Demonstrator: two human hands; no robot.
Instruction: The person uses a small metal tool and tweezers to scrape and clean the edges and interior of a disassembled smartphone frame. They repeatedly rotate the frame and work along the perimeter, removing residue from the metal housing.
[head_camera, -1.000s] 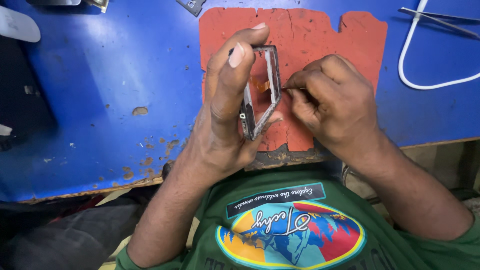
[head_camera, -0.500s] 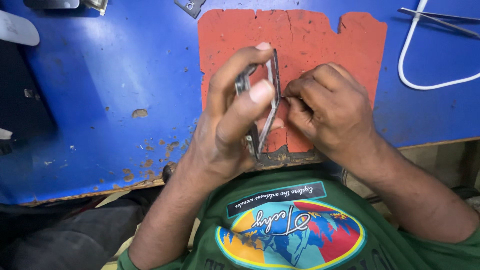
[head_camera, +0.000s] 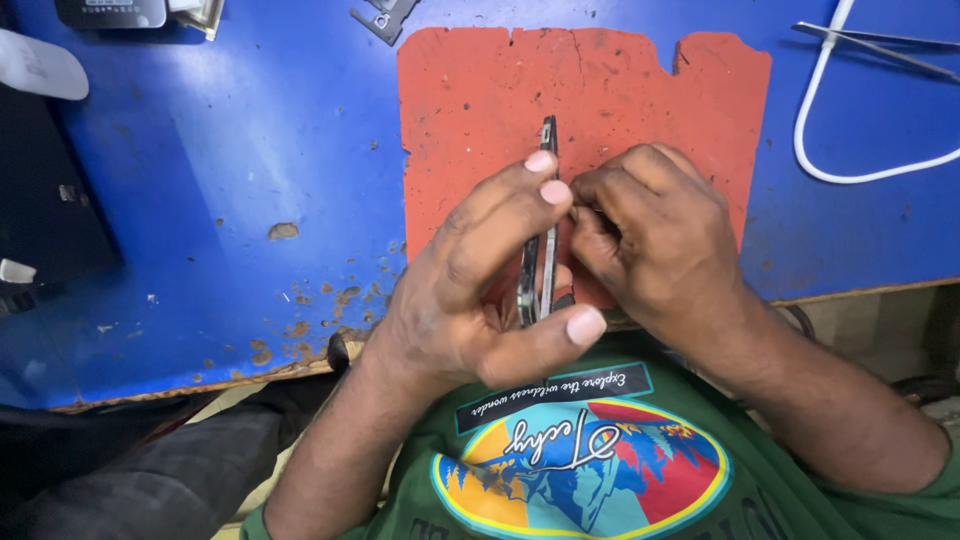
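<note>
My left hand (head_camera: 480, 290) grips a thin phone frame (head_camera: 545, 200), held on edge above the red rubber mat (head_camera: 470, 110) so only its narrow dark side shows. Thumb and fingers pinch it from both ends. My right hand (head_camera: 650, 235) is closed against the frame's right side, its fingertips pressed to the edge; whether it holds a small tool is hidden by the fingers.
The mat lies on a worn blue bench (head_camera: 220, 190). A white cable (head_camera: 830, 150) and metal tweezers (head_camera: 880, 40) lie at the far right. Small metal parts (head_camera: 385, 15) and a dark device (head_camera: 110, 12) sit along the far edge, a black object (head_camera: 45, 190) at left.
My left hand has turned the frame from showing its open face to standing edge-on. My right hand stayed against its right side.
</note>
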